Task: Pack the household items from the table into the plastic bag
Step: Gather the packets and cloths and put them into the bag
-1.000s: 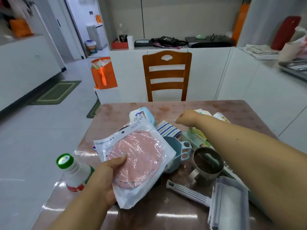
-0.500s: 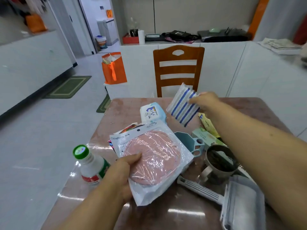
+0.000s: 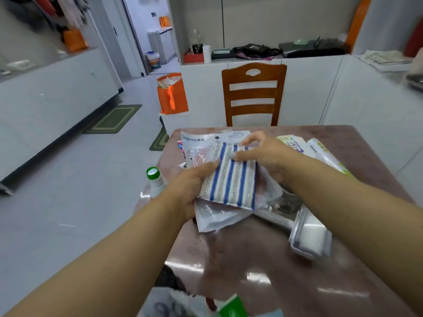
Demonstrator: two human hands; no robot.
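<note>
My left hand (image 3: 190,188) grips the clear packet with the pink round mat (image 3: 203,154) from its left side, held above the table (image 3: 263,259). A blue-and-white striped cloth pack (image 3: 231,179) lies on top of that packet, and my right hand (image 3: 263,152) pinches its upper right corner. A white bottle with a green cap (image 3: 153,177) stands at the table's left edge. At the bottom of the view is the top of a plastic bag (image 3: 174,303) with a green item (image 3: 233,307) in it.
A white lint roller with a grey handle (image 3: 309,234) lies right of the packets, with a metal mug (image 3: 288,200) partly hidden behind my right arm. Tissue packs (image 3: 320,152) lie at the far right. A wooden chair (image 3: 253,94) stands behind the table, an orange bag (image 3: 172,94) beside it.
My right hand brought the striped cloth pack from the far side back onto the pink mat packet. My left hand lifted the packet higher, hiding the blue cup.
</note>
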